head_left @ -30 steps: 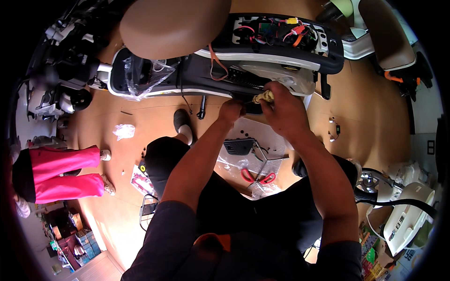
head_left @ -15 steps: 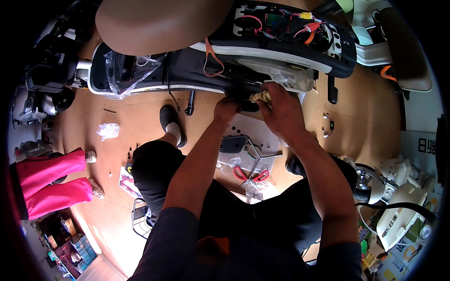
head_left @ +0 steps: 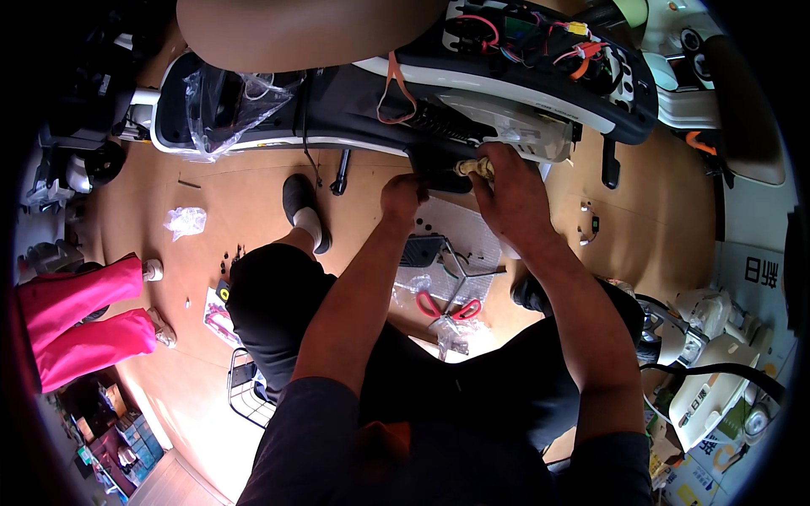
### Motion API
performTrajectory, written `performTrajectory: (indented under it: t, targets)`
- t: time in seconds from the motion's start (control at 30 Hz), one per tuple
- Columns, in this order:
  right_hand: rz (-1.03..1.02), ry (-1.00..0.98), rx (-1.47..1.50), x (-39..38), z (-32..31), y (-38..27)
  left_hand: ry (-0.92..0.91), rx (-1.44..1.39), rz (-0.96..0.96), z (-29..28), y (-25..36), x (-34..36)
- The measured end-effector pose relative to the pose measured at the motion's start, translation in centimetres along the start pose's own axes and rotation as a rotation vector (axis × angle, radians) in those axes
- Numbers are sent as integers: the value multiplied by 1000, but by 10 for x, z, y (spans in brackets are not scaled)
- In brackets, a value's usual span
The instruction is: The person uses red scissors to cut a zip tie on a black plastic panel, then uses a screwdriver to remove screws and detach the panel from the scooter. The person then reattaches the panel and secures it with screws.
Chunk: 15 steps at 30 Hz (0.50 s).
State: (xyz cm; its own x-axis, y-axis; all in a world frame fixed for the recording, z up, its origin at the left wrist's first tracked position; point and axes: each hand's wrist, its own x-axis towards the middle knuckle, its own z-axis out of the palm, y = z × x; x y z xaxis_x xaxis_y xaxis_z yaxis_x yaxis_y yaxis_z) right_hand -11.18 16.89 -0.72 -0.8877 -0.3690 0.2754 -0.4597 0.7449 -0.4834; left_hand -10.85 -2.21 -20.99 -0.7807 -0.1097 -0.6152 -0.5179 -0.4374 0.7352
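My right hand (head_left: 510, 194) grips a yellowish, knobbly tool handle (head_left: 474, 168) at the black lower part (head_left: 426, 164) of a white and black scooter body (head_left: 334, 143). My left hand (head_left: 402, 198) is closed just left of it against that dark part; what its fingers hold is too dark to make out. Below them, on a bubble-wrap sheet (head_left: 479, 238), lie a black ribbed plate (head_left: 419, 251), a metal wrench-like tool (head_left: 485, 273), red-handled scissors (head_left: 468, 309) and several small dark pieces. An orange strap (head_left: 398, 105) hangs from the scooter above my hands.
A brown seat (head_left: 295, 29) and exposed wiring (head_left: 582, 51) sit above. A person in pink trousers (head_left: 89, 346) is at left. Other vehicle parts (head_left: 97, 169) line both sides; white plastic parts (head_left: 709, 388) lie right. A wire rack (head_left: 249, 388) is by my left knee.
The view has shifted, with the scooter sitting higher in the picture and the person in pink lower-left. Both my hands stay at the same part, the right still gripping the handle.
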Motion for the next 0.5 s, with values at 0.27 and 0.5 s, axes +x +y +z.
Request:
performTrajectory:
  t: [0.27,0.5]
  targets:
    - [-116,-98,-154,15,-4,-26,67,6,-40,-3,-16,4]
    - [-41,-138,-310,47,6,-26,66,106,17,-6,-20,10]
